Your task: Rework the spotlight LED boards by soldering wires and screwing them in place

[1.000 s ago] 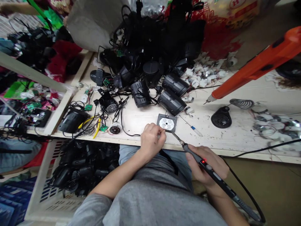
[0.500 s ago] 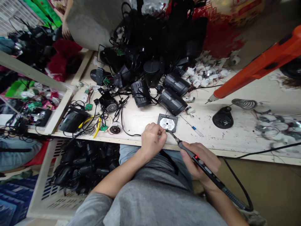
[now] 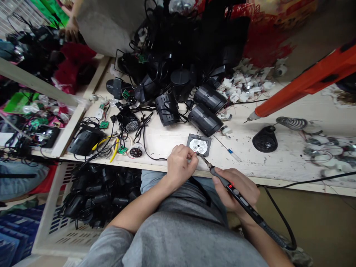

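A soldering iron (image 3: 241,200) with a lit red display is gripped in my right hand (image 3: 236,187). Its metal tip points up and left to the lower edge of a white LED board (image 3: 200,145) that lies in a square black frame on the bench. My left hand (image 3: 182,161) is closed in a pinch at the board's lower left corner, close to the iron's tip. What its fingertips hold is too small to make out. To the right of the frame lies a thin screwdriver (image 3: 226,148) with a blue and clear handle.
Several black cylindrical housings (image 3: 205,119) and tangled cables lie behind the board. An orange electric screwdriver (image 3: 294,85) slants in from the right above a black oval part (image 3: 265,139). White motors (image 3: 246,87) are heaped behind. Below the bench stands a crate (image 3: 44,237) of black parts. Another person's hand (image 3: 71,29) shows at upper left.
My hands and the soldering iron stay almost in place at the board. At upper left, the other person's hand has shifted slightly left, its fingers more spread. The view has moved a little.
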A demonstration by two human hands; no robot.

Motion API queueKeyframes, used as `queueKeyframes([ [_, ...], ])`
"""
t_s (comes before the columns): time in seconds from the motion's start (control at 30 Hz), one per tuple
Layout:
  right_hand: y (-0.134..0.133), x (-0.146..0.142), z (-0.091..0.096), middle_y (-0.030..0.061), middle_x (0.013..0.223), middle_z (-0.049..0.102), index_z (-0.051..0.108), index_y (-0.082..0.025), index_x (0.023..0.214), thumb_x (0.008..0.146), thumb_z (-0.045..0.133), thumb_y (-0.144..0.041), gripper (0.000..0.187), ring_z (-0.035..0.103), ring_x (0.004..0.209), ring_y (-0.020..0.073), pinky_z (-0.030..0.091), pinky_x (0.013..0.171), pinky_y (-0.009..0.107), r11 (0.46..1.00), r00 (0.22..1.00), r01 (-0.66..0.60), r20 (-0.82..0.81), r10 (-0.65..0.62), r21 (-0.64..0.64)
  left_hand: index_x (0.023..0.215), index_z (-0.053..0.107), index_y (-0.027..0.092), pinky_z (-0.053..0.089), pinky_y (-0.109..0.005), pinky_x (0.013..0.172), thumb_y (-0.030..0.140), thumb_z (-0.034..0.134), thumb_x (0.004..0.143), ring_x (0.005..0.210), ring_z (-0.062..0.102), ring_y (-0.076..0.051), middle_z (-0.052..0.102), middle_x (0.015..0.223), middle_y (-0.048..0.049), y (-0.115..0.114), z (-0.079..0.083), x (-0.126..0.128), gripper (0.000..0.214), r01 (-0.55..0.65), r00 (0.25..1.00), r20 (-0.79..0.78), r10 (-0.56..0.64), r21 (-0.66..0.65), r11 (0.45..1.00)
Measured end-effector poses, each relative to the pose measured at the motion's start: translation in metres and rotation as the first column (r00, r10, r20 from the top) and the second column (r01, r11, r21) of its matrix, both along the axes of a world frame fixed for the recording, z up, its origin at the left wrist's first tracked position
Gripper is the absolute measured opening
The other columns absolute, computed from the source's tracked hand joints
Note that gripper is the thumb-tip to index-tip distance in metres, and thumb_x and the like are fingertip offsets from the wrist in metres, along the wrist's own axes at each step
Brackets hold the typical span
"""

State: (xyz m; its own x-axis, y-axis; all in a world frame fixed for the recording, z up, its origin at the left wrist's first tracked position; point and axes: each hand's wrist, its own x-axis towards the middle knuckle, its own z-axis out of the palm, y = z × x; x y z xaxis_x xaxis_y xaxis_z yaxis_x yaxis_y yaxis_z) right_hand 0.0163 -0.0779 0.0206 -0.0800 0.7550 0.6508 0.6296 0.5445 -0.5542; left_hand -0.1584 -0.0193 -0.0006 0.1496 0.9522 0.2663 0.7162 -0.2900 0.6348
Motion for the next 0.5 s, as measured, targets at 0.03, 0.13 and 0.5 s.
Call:
queueKeyframes([
  [0.03,0.0002,-0.0003,-0.0002,0.0042,0.08,0.073,0.067,-0.017,0.109,0.084,0.067,-0.005,0.028,0.068,0.064,0.0148,0.058,0.059,0.026,1.0,1.0,0.001,-0.001,-0.001,0.002,0.069,0.054,0.022,0.042,-0.029,0.065,0.015,0.06,0.083,0.07,0.054,-0.016,0.056,0.069,-0.0003,0.0001,0.0,-0.0001,0.016,-0.001,1.0,-0.001,0.001,-0.003,1.0],
  [0.13,0.0006,-0.001,-0.0015,0.0046,0.08,0.072,0.066,-0.017,0.108,0.083,0.068,-0.004,0.028,0.067,0.065,0.0149,0.058,0.059,0.026,1.0,1.0,-0.004,0.0,0.004,0.0,0.069,0.054,0.022,0.041,-0.029,0.065,0.016,0.06,0.083,0.07,0.054,-0.016,0.055,0.069,-0.0002,0.0005,-0.0001,-0.0002,0.016,0.0,1.0,0.004,0.0,0.001,1.0],
  [0.5,-0.0063,0.0044,-0.0027,0.0027,0.079,0.074,0.07,-0.021,0.108,0.084,0.067,-0.01,0.026,0.068,0.062,0.0158,0.058,0.054,0.026,0.996,0.995,0.086,-0.05,-0.084,0.035,0.069,0.055,0.021,0.042,-0.028,0.065,0.015,0.061,0.083,0.07,0.055,-0.016,0.055,0.068,-0.0001,0.0004,-0.0009,0.0008,0.016,-0.015,1.0,-0.004,0.015,0.007,1.0],
])
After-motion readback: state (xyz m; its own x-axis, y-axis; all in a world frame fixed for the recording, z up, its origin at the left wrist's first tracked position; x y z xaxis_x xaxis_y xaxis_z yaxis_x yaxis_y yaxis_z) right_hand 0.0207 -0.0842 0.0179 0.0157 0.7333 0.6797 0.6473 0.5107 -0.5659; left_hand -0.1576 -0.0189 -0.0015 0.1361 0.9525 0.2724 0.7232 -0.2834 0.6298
